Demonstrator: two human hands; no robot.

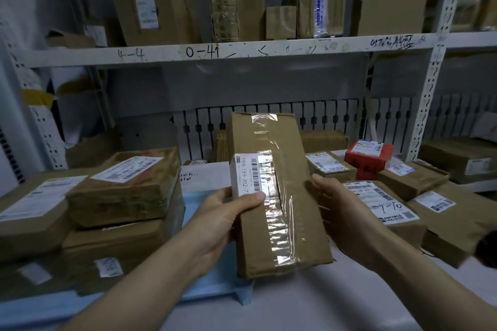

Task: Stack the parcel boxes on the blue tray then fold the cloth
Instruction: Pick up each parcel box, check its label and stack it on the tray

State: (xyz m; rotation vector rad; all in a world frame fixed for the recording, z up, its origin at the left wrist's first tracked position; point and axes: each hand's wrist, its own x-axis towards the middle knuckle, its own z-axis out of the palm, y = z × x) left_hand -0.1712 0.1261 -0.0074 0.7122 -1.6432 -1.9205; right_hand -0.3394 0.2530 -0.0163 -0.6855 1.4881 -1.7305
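I hold a long brown parcel box point(271, 196) with clear tape and a white barcode label in the air, above the shelf's middle. My left hand point(223, 220) grips its left edge, thumb across the label. My right hand point(338, 212) holds the right side, thumb on top and fingers hidden beneath. Under the box lies the light blue tray point(212, 290), whose left part carries a stack of taped parcel boxes point(121, 201). No cloth shows that I can name for sure.
Loose parcels point(382, 201) and a red box point(368, 154) crowd the right of the white shelf surface. A white bag with print point(193, 174) lies behind the tray. The upper shelf point(242, 51) holds more cartons. A perforated upright point(430, 88) stands at right.
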